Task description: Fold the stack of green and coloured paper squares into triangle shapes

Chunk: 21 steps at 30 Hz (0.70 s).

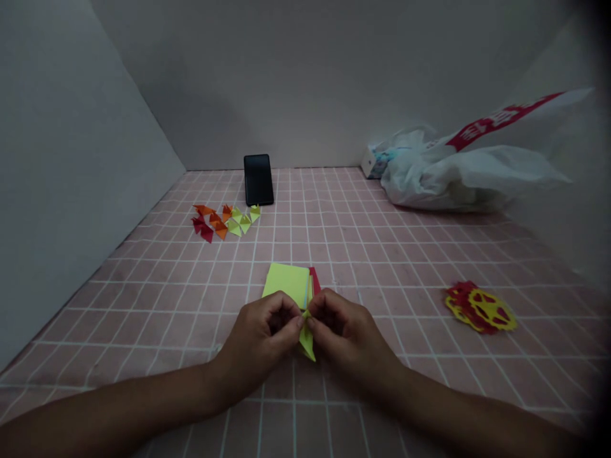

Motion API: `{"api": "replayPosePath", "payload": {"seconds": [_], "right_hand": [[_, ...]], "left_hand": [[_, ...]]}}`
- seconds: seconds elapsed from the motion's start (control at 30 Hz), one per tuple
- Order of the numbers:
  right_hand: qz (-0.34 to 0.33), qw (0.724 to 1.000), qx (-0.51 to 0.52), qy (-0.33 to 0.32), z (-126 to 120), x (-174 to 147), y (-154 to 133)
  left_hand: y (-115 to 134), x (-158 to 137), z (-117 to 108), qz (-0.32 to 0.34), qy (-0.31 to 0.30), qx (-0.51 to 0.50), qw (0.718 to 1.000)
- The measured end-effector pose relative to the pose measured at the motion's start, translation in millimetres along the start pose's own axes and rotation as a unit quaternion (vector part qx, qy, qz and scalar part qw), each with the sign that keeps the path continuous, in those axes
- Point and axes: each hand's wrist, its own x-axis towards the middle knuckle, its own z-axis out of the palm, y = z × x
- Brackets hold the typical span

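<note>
Head view: left hand point(260, 334) and right hand point(354, 331) pinch folded paper point(308, 345) (room either side)

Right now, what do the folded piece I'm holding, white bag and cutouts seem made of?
Held piece: probably matte paper, sharply pointed. White bag: likely faintly shiny plastic, crinkled and translucent. Cutouts: flat, matte, evenly colored; felt or foam perhaps, but unclear.
</note>
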Motion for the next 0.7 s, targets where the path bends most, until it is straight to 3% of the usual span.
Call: {"api": "replayPosePath", "payload": {"seconds": [0.27, 0.47, 0.7], "right_hand": [[-0.073, 0.986, -0.150, 0.011, 2.7, -4.1, -1.1], [-0.108, 0.974, -0.196, 0.026, 2.6, -8.1, 0.2], [-0.189, 0.956, -0.218, 0.041, 4.7, -8.4, 3.9]], "left_hand": [[0.9, 1.1, -1.3, 0.044, -0.016, 0.060, 0.997], [0.9, -0.3, 0.3, 0.050, -0.010, 0.083, 0.995], [-0.4, -1.4, 0.0, 0.025, -0.014, 0.034, 0.999]]}}
